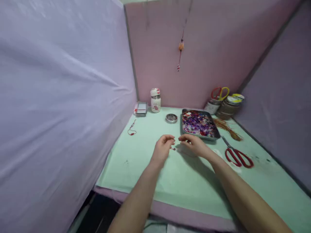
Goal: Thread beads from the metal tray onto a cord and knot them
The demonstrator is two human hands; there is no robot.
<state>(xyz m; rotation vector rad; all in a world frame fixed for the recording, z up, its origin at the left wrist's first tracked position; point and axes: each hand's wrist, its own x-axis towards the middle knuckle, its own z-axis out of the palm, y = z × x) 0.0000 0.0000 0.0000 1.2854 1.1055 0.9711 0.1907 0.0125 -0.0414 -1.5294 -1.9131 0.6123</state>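
My left hand (162,148) and my right hand (194,144) meet over the green table (150,168), both with fingers pinched. Between them runs a thin red thread with small beads (174,149), held at both ends. Just behind my right hand stands a metal tray (182,124) full of purple, red and white beads. A finished red beaded string (131,128) lies at the left of the table, apart from my hands.
Red-handled scissors (237,156) lie to the right, beside brown thread strands (227,127). At the back stand a small round tin (171,118), a white jar (155,100), a small box (140,108) and containers holding scissors (220,93). A beaded charm (181,47) hangs on the pink wall.
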